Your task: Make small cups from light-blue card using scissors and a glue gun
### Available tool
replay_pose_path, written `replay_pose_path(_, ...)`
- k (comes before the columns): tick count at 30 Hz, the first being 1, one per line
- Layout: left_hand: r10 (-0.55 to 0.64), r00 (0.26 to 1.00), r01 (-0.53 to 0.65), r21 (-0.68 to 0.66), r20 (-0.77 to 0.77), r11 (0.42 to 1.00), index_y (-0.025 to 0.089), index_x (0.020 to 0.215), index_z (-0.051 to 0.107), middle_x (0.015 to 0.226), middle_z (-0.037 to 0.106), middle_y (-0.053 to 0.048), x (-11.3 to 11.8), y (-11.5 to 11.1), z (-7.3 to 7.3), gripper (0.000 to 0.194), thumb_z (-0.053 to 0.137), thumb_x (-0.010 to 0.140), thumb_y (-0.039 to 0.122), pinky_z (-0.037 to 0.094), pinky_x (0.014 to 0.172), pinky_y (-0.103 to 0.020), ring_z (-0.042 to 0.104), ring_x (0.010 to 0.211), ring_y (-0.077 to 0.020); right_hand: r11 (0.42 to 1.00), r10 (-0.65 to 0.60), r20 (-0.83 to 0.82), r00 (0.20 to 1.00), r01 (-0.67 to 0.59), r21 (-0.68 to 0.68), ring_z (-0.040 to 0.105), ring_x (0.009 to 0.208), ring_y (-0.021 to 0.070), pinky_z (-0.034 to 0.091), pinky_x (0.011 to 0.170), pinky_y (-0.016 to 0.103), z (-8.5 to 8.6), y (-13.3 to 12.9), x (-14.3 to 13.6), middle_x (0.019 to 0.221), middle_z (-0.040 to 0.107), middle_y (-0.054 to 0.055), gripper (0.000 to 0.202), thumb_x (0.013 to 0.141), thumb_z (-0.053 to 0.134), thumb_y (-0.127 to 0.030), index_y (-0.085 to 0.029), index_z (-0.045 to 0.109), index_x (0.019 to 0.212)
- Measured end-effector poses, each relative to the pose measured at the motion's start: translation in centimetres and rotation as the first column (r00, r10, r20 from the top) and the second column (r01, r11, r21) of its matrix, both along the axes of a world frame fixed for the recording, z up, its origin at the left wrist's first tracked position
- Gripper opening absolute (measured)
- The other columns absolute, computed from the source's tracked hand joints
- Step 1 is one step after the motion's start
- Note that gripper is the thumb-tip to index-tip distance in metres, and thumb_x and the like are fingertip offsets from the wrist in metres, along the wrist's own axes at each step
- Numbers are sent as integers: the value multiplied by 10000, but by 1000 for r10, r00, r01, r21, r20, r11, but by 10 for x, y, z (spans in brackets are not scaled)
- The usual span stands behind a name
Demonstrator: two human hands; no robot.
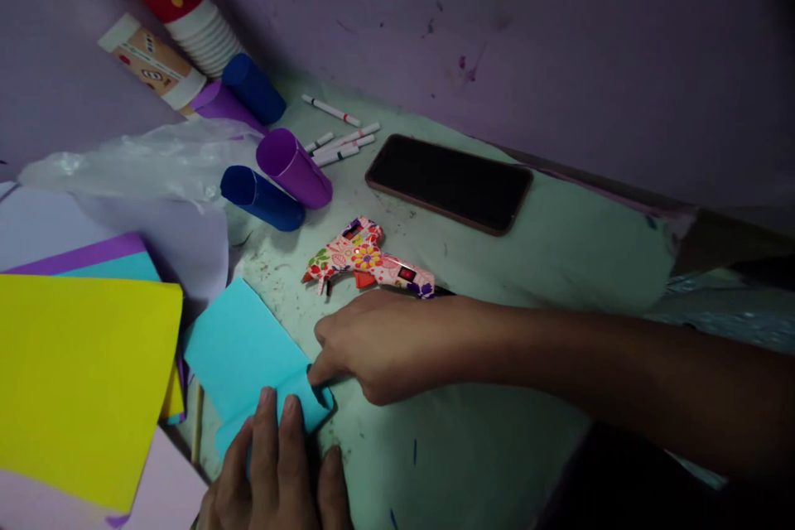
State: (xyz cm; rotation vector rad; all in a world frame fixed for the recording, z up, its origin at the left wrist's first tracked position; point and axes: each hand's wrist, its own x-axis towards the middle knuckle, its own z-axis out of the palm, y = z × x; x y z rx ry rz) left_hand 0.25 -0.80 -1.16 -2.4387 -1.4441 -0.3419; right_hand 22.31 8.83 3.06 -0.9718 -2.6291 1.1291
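Observation:
A light blue sheet of paper (245,344) lies on the pale green table (472,447), its near edge curled into a fold. My left hand (273,472) rests on the near part of the sheet at the bottom, fingers extended and somewhat apart. My right hand (378,344) reaches in from the right, its fingertips pressed on the curled right corner of the sheet. Just beyond my right hand lies a floral glue gun (366,258). Purple (295,168) and dark blue (262,198) paper tubes lie farther back.
A phone (449,182) lies behind the glue gun, beside several white markers (344,145). Stacked paper cups (204,37), more tubes and a plastic bag (149,161) are at the back left. Yellow paper (80,381) tops other sheets at left. A purple wall (559,41) rises behind.

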Motion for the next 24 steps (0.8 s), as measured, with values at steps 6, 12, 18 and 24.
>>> replay_pose_path(6, 1, 1000, -1, -9, 10, 1000, 196, 1433, 282, 1394, 446, -181, -1, 0, 0, 671, 556, 821, 239, 386, 926, -562, 461, 1182, -391, 982, 109, 4, 994, -109, 153, 522, 593, 136, 226, 389, 264, -3, -3, 3, 905, 599, 22, 344, 799, 506, -141, -292, 670, 1062)
replay_pose_path(12, 66, 998, -67, -34, -19, 997, 257, 1440, 255, 1411, 437, -139, 2, -3, 0, 647, 518, 848, 252, 382, 932, -552, 435, 1216, -367, 963, 49, 35, 998, -56, 265, 481, 520, 123, 243, 392, 275, -7, -15, -3, 865, 570, 37, 182, 809, 522, -131, -203, 687, 833)
replay_pose_path(18, 92, 994, -94, -27, -54, 995, 246, 1442, 251, 1389, 453, -166, 5, -6, 3, 637, 501, 856, 239, 399, 886, -561, 433, 1204, -385, 982, 24, 83, 996, -39, 185, 515, 562, 131, 290, 421, 276, 1, -17, -5, 895, 578, 45, 136, 813, 549, -137, -190, 674, 815)
replay_pose_path(24, 74, 996, -75, -38, -42, 996, 232, 1446, 240, 1377, 456, -193, 3, -4, 3, 667, 522, 841, 216, 376, 909, -583, 410, 1231, -405, 971, -50, -24, 998, 55, 232, 536, 581, 150, 274, 429, 285, -4, -20, -6, 843, 588, 55, 191, 814, 512, -124, -195, 684, 770)
